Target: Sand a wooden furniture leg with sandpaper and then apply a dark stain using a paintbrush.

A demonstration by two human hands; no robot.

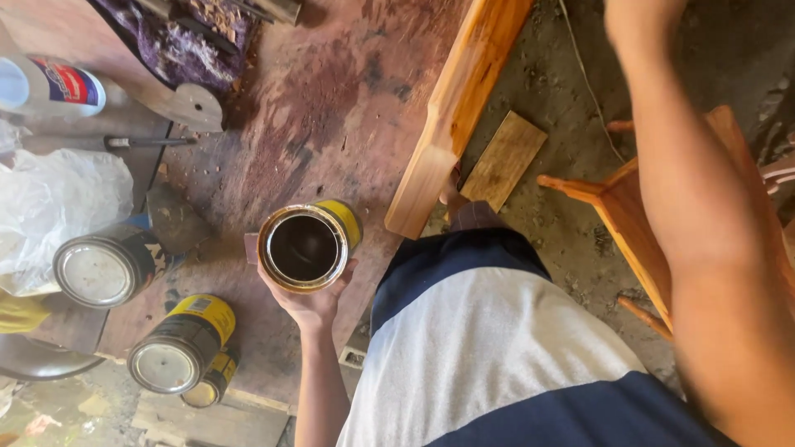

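Note:
My left hand [312, 300] grips an open yellow tin [308, 244] from below; the tin holds a dark liquid and is lifted over the stained workbench [331, 99]. My right arm reaches up and away along the right side of the view, and its hand is out of the picture at the top. Under that arm stands an orange varnished wooden chair [629, 223]. A varnished wooden board [451, 108] leans from the bench toward the ground.
Two closed tins [103, 266] [178, 346] and a smaller tin [211, 381] stand at the bench's left. A white plastic bag [58, 203], a white bottle [50, 87] and a purple cloth [182, 37] lie farther left. A short plank [503, 160] rests on the dirt floor.

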